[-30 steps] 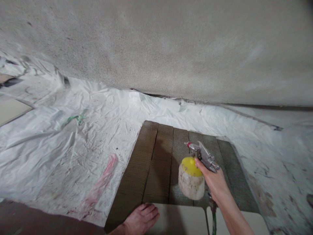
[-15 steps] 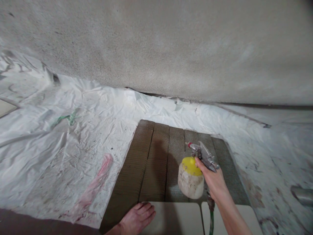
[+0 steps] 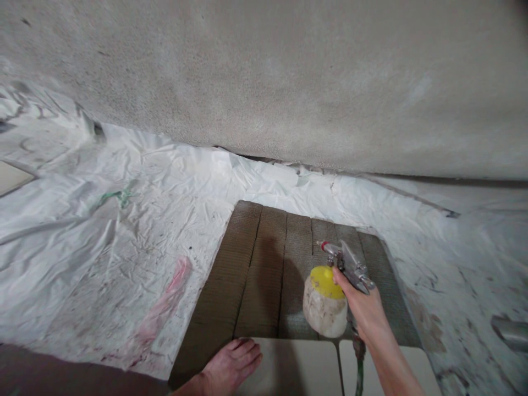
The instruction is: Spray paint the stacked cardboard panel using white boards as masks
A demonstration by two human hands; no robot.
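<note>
The right hand (image 3: 367,308), right of centre in the lower half of the frame, is wrapped around the handle of a metal spray gun (image 3: 350,261). The gun's nozzle (image 3: 324,246), with a red ring, points toward the left of the frame. Beneath the gun hangs a stained white cup (image 3: 324,311) with a yellow lid (image 3: 328,281), and a hose (image 3: 360,371) runs down to the bottom edge.

At bottom centre, the left hand (image 3: 231,366) lies with its fingers together at the left end of a pale panel (image 3: 313,357); I cannot tell whether it grips the panel. A second panel (image 3: 391,366) sits just right of the first, a narrow gap between them. Above both panels, dark ribbed strips (image 3: 264,275) lie side by side.

Around them spreads a crumpled white sheet (image 3: 206,181), with a pink scrap (image 3: 165,302) at lower left and a green scrap (image 3: 122,196) farther up. A rough grey wall (image 3: 264,71) fills the top, and a metal tube (image 3: 513,331) shows at lower right.
</note>
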